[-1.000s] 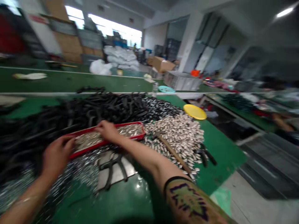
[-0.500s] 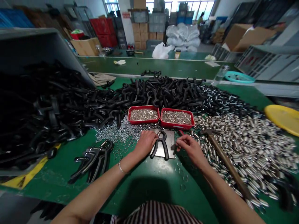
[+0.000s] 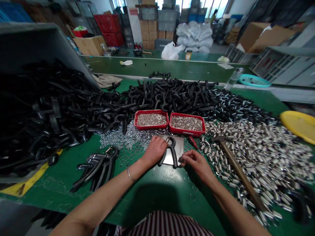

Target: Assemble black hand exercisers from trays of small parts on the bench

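A black hand grip with two splayed handles and a ring-shaped top lies on a square metal plate. My left hand is closed around the left side of its top, where a bit of silver metal shows between the fingers. Just off the plate's right edge is my right hand, thumb and fingertips pinched together; whatever is between them is too small to make out. A red-handled tool rests behind the right hand. Thin metal rings are scattered left of the plate.
Behind the plate stand two red trays of small metal parts. A hammer lies across a heap of silver cylinders at right. Black handles are piled at the back and left. Several grips sit at left.
My right hand has moved left and slightly down to the plate's edge, uncovering more of the red-handled tool. My left hand keeps its hold on the hand grip.
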`<state>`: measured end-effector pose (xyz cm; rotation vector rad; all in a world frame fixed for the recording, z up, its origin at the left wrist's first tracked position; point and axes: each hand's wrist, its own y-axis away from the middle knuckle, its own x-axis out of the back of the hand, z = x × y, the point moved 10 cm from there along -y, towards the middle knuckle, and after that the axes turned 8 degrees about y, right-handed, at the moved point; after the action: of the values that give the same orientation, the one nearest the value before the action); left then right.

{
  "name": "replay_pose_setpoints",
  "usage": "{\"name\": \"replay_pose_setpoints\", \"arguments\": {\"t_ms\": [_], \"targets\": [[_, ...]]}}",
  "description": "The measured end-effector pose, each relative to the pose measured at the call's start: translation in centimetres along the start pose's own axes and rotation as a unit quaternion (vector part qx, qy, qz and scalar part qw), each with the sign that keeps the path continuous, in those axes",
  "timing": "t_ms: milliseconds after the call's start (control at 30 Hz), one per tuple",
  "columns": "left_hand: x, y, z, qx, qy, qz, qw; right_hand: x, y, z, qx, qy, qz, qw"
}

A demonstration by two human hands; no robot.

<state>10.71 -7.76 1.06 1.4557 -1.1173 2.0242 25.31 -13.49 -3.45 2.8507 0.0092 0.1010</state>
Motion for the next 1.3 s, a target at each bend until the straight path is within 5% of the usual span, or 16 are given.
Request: {"name": "replay_pose_setpoints", "arguments": {"t_ms": [200,300,433,533,800,933,1100,1200,1300], "targets": [[0.1,0.0,0.1,-0.014,0.035,-0.012,0.999,0.3,-1.5,0.6,-0.008,0.006,0.018,1.0],[0.3,0.3,-0.8,0.026,0.112,-0.01,0.993,0.3,-3.2,-1.3,0.074,0.121,0.062,0.988],[0.2,1.2,-3.3,0.128,0.237,0.006,0.963,-2.4,-4.3,-5.2,0.278,0.31,0.074,0.906],[1.4,1.8,-5.6,0.186,0.259,0.058,0.946,-4.8,-4.5,-6.0,0.357,0.383,0.04,0.851],[4.7,-1.0,-11.7,0.208,0.225,0.099,0.947,-6.4,-4.8,-5.7,0.365,0.502,0.027,0.783],[3.9,-3.6,-15.3,0.226,0.15,0.072,0.96,-6.9,-4.6,-5.4,0.369,0.554,0.02,0.746],[1.7,-5.1,-18.6,0.267,0.069,0.017,0.961,-7.6,-4.5,-5.5,0.36,0.555,-0.006,0.75],[1.1,-4.8,-19.6,0.294,0.05,0.01,0.955,-6.0,-3.9,-6.0,0.358,0.506,-0.027,0.784],[0.8,-4.4,-19.6,0.295,0.061,0.012,0.953,0.8,-2.7,-6.5,0.323,0.488,0.064,0.808]]}}
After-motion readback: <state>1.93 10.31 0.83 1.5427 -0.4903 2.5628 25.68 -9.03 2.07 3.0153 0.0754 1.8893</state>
